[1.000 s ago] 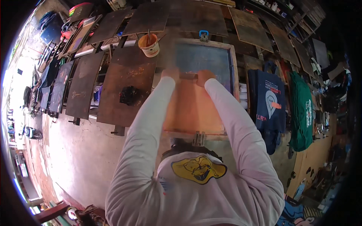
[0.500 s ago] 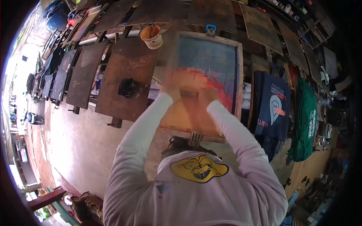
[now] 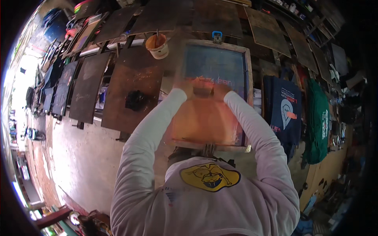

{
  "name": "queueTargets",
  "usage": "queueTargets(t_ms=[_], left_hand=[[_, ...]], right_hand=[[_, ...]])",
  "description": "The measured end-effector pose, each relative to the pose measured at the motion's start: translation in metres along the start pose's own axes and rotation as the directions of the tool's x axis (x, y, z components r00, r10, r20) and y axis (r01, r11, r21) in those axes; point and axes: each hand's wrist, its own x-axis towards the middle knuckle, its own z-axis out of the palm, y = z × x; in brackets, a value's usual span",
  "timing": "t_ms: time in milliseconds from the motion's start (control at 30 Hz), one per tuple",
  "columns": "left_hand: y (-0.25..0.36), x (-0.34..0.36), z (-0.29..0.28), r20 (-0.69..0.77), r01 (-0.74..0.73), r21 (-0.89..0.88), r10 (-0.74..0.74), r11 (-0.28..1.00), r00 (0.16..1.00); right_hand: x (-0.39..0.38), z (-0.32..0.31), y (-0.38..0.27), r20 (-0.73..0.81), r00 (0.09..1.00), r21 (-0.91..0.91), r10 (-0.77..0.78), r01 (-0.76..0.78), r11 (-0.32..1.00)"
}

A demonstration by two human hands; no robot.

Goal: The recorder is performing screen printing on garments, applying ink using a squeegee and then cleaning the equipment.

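A wooden-framed printing screen (image 3: 247, 74) lies in front of me, its mesh blue-grey at the far end and smeared orange-red over the near half. My left hand (image 3: 184, 87) and my right hand (image 3: 221, 92) grip the two ends of a dark-edged squeegee (image 3: 203, 91), which rests across the mesh. Motion blurs both hands, and single fingers are hard to make out. Bright red-orange ink (image 3: 202, 82) lies along the squeegee's far side, next to faint lettering in the mesh. A blue-handled clamp (image 3: 217, 37) sits at the screen's far edge.
Left of the screen stands a bucket (image 3: 157, 49) with orange ink and a stick, beyond a brown board (image 3: 134, 74) bearing a crumpled black lump (image 3: 135, 100). Printed navy fabric (image 3: 284, 108) and green fabric (image 3: 318, 122) hang at right. More boards (image 3: 216, 17) line the far side.
Both hands and the squeegee have moved away from me across the screen. Orange now covers more of the near mesh evenly, where red patches showed at right. The view has shifted slightly.
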Motion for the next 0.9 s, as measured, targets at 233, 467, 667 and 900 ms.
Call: queueTargets(t_ms=[233, 467, 667, 900], left_hand=[[-0.042, 0.076, -0.001, 0.003, -0.022, -0.034, 0.022, 0.999, 1.0], [-0.041, 0.044, 0.024, -0.156, -0.234, -0.08, 0.22, 0.969, 0.963], [-0.021, -0.042, 0.098, -0.389, -0.263, -0.099, 0.206, 0.96, 0.898], [-0.019, -0.064, 0.063, -0.052, -0.243, -0.275, 0.238, 0.93, 0.97]], right_hand=[[0.058, -0.019, 0.011, -0.178, 0.964, 0.007, 0.196, -0.198, 0.98], [0.043, 0.009, -0.001, -0.224, 0.912, 0.002, 0.344, -0.353, 0.936], [-0.039, 0.074, -0.048, -0.318, 0.913, -0.047, 0.255, -0.284, 0.958], [-0.056, 0.052, -0.052, -0.083, 0.985, -0.001, 0.148, -0.149, 0.989]])
